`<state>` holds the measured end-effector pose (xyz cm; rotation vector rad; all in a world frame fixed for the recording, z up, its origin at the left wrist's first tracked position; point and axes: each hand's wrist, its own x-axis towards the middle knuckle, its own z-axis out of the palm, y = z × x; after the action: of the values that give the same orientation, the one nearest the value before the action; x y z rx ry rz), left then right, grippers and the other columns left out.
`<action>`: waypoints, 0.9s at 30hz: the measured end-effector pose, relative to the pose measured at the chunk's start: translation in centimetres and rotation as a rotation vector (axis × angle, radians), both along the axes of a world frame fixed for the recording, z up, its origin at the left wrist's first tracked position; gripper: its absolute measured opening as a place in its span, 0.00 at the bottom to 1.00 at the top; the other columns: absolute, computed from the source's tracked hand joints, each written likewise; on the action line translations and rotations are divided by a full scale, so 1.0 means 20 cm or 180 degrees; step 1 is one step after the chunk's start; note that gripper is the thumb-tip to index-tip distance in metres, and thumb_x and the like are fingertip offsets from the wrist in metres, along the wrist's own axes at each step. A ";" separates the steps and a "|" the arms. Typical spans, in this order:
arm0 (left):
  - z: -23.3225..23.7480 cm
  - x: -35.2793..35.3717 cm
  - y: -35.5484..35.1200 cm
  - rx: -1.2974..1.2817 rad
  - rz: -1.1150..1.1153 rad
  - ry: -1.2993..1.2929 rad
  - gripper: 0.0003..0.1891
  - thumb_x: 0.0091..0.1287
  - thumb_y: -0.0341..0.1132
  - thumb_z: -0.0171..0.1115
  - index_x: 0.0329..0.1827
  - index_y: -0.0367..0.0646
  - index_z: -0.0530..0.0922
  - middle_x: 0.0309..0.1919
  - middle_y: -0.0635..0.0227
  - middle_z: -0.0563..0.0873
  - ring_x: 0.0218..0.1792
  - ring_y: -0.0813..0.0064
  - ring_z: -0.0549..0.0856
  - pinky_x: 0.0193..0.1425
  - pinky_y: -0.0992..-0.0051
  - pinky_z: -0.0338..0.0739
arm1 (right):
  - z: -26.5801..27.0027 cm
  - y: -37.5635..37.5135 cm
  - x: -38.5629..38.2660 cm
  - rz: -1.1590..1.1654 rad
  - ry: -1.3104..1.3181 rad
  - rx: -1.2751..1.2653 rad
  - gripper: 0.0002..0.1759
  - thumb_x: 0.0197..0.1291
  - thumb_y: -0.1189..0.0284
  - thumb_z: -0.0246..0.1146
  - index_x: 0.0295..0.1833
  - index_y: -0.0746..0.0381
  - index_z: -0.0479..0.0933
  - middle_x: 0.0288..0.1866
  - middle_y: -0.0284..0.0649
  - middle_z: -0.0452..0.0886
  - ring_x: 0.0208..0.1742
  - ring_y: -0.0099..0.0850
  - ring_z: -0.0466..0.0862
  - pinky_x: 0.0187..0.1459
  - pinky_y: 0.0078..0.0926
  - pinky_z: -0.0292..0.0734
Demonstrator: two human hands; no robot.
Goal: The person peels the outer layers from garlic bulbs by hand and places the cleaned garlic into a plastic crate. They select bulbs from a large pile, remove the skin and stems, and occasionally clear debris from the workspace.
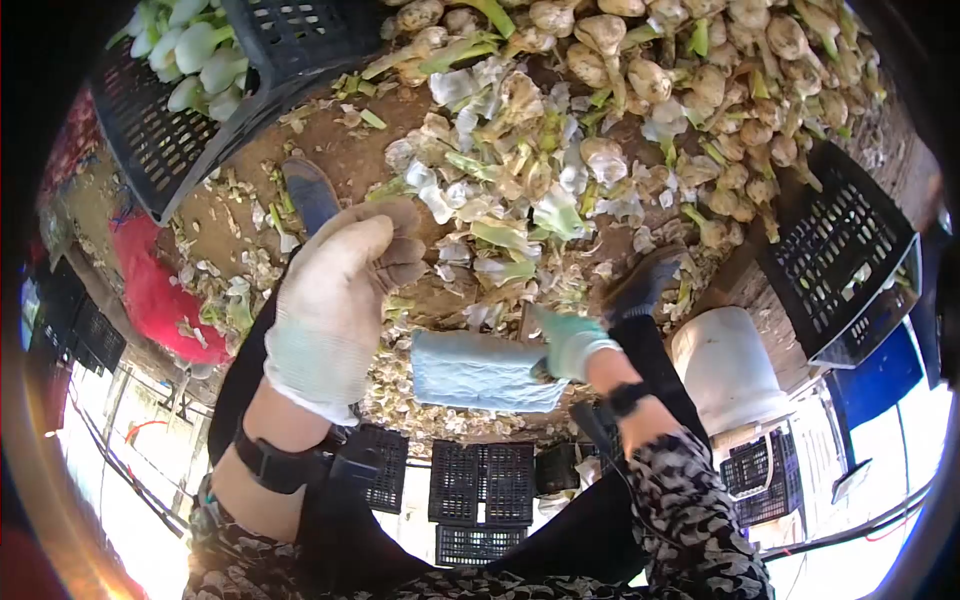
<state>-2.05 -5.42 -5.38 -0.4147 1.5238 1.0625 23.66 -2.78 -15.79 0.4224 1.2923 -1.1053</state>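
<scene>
My left hand [340, 300], in a pale, dirt-stained glove, is raised on the left. Its fingers curl in beside the thumb, and whatever they may hold is hidden. My right hand [572, 345], in a greenish-white glove, is closed at the right end of a folded light-blue cloth [485, 370] between my legs. Small brownish bits show beside its fingers; what it grips cannot be made out. Loose peelings and cut leaves [520, 215] cover the ground beyond the cloth. Past them lies a heap of soil-covered garlic bulbs [690, 85] with stems.
A black crate [165, 150] at upper left holds pale trimmed bulbs. Another black crate [840, 260] stands at right, near a white bucket [728, 365]. Red netting or cloth [160, 285] lies at left. Several black crates [480, 480] are behind me.
</scene>
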 end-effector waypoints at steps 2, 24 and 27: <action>0.00 0.03 -0.04 -0.0073 0.0173 -0.0041 0.17 0.67 0.35 0.49 0.53 0.33 0.74 0.45 0.61 0.81 0.44 0.69 0.79 0.53 0.69 0.73 | -0.05 -0.21 -0.01 0.0310 0.0188 -0.0035 0.40 0.50 0.68 0.69 0.68 0.60 0.60 0.57 0.51 0.76 0.51 0.43 0.82 0.54 0.37 0.77; 0.56 0.17 0.19 0.1771 -0.3222 0.2099 0.35 0.52 0.56 0.65 0.54 0.34 0.74 0.49 0.49 0.78 0.47 0.48 0.79 0.58 0.57 0.70 | 0.98 -0.01 0.18 -0.2772 0.1110 0.1533 0.22 0.38 0.61 0.72 0.40 0.59 0.79 0.36 0.46 0.81 0.41 0.44 0.82 0.41 0.36 0.77; 0.90 0.14 0.27 0.1373 -0.3860 0.3092 0.29 0.55 0.51 0.64 0.49 0.35 0.73 0.49 0.48 0.76 0.49 0.47 0.78 0.59 0.44 0.66 | 1.06 0.19 0.13 -0.3055 0.2916 0.1929 0.23 0.30 0.70 0.70 0.40 0.57 0.79 0.35 0.37 0.80 0.44 0.41 0.80 0.48 0.37 0.73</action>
<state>0.69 0.02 12.67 1.3682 1.8022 0.5131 26.36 1.08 5.43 1.1511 2.3712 -1.7947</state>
